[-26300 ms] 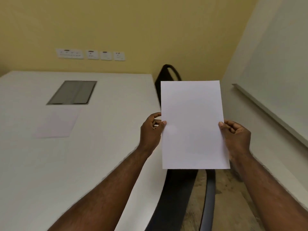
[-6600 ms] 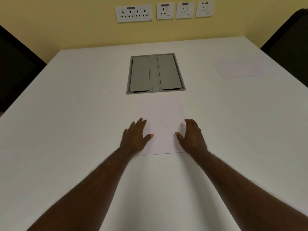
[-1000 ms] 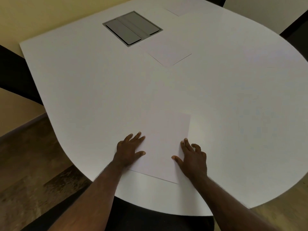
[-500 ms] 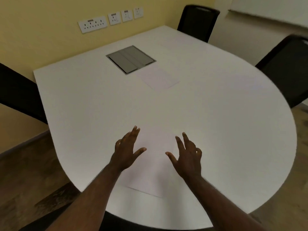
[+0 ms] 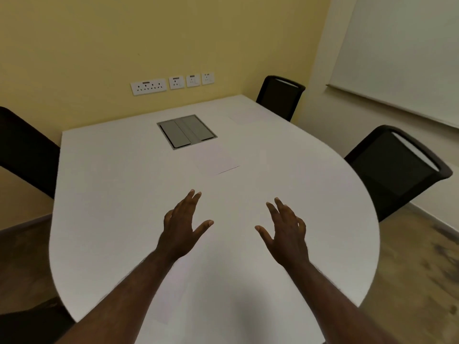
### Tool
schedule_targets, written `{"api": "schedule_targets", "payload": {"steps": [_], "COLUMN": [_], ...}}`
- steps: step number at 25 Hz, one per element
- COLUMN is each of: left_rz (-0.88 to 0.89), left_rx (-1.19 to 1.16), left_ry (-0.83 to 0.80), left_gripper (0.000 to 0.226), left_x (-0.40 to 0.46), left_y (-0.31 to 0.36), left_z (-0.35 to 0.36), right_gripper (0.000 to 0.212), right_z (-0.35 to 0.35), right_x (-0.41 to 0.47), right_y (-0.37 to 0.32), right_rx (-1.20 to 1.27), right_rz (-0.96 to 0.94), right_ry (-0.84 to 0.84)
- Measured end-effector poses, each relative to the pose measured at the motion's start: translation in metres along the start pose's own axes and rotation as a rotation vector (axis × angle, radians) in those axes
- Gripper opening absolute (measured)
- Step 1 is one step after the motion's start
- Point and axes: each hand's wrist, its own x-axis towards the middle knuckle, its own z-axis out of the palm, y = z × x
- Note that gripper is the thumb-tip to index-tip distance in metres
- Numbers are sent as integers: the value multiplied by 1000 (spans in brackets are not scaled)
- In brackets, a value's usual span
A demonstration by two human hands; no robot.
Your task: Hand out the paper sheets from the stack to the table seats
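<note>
Both the left hand (image 5: 182,225) and the right hand (image 5: 285,232) hover spread wide and empty over the near end of the white table (image 5: 111,194), palms down. The paper stack (image 5: 218,158) lies just beside the grey hatch (image 5: 186,131), on its near side. One sheet (image 5: 244,115) lies beyond the hatch by the far chair (image 5: 279,96); another sheet (image 5: 178,291), faint, lies under the forearms, well short of the hatch.

Both bare forearms are stretched forward from the lower edge of the view, running roughly side by side. The left hand (image 5: 182,229) is held palm down, its fingers extended and close together, the thumb splayed inward. The right hand (image 5: 285,232) is likewise held flat and empty, fingers slightly spread, thumb angled toward the left hand. Nothing is gripped by either.
</note>
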Motion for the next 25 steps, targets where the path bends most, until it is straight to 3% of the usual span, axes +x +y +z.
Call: {"api": "schedule_targets", "payload": {"steps": [5,11,18,25], "left_rz": [-106,-196,-290,-372], "left_rx": [-5,-15,-16,-32], "left_ry": [105,184,278,268], "left_gripper": [75,73,72,73], "left_x": [10,32,80,157], "left_y": [76,106,77,15], "left_z": [42,69,81,95], "right_gripper": [61,63,62,62], "right_z": [-38,-46,-8,63], "right_x": [11,52,148,251], "right_y": [93,148,144,125], "right_rx": [21,59,81,132], "right_rz": [-74,-94,-203,-265], "right_ry": [-43,-81,-139,-218]}}
